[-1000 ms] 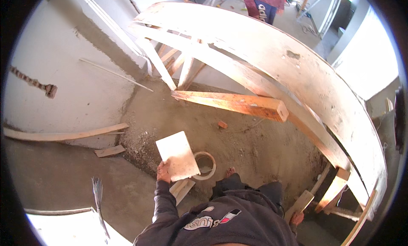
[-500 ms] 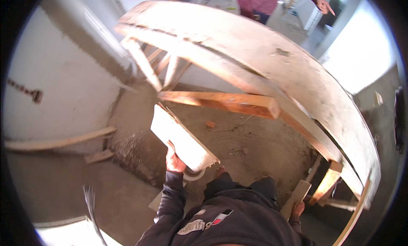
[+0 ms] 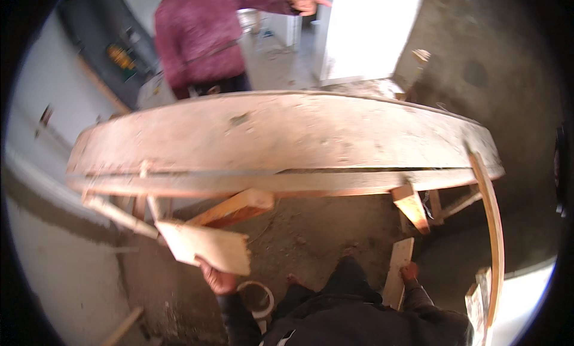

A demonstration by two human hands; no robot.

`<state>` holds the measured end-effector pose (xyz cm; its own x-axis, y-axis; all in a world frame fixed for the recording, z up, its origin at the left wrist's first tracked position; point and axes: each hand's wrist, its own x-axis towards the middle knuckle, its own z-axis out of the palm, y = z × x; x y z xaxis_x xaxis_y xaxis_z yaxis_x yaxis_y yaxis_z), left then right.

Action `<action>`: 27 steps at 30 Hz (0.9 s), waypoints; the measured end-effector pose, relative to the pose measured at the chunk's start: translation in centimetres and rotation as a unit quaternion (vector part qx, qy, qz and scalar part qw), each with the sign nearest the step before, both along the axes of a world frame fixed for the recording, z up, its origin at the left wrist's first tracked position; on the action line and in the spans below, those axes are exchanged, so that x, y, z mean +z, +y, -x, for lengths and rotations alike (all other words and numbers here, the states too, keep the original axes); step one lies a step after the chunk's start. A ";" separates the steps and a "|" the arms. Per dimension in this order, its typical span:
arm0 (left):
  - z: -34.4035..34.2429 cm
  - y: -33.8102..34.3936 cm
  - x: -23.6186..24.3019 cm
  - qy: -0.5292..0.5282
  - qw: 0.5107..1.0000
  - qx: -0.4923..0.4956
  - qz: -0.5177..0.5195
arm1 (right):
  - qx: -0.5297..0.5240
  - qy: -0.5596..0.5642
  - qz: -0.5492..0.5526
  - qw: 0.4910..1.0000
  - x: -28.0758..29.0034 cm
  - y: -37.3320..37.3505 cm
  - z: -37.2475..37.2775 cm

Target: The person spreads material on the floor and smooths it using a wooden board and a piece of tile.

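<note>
My left hand grips the near edge of a pale plywood piece with a ragged right end. The piece is held up in front of a raised wooden work platform, over one of its orange-brown timber braces. At my right side, my right hand is closed on the edge of a narrow wooden board, held nearly upright beside my leg. The fingers of both hands are partly hidden.
A round pail with a white rim stands by my left forearm. Past the platform, a person in a maroon top stretches out an arm. A long thin plank leans at the right. Dirt floor lies beneath.
My view has swung right and up, so the platform lies level across it and more of the person shows. Both hands keep hold of their boards.
</note>
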<state>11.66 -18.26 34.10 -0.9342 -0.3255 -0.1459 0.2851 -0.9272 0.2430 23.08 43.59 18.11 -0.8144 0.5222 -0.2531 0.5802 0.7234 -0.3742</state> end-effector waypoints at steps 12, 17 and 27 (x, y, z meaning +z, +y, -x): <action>-0.1 0.3 -1.2 0.003 0.989 -0.054 0.137 | -0.056 0.050 -0.015 0.997 -3.0 -1.9 -0.2; -5.4 -0.3 -1.3 -0.195 0.954 0.003 0.228 | -0.019 0.046 0.037 0.998 -2.5 -4.6 0.6; 2.6 8.2 6.4 -0.006 0.600 -0.320 0.734 | 0.157 0.245 0.196 0.936 6.1 -13.0 7.2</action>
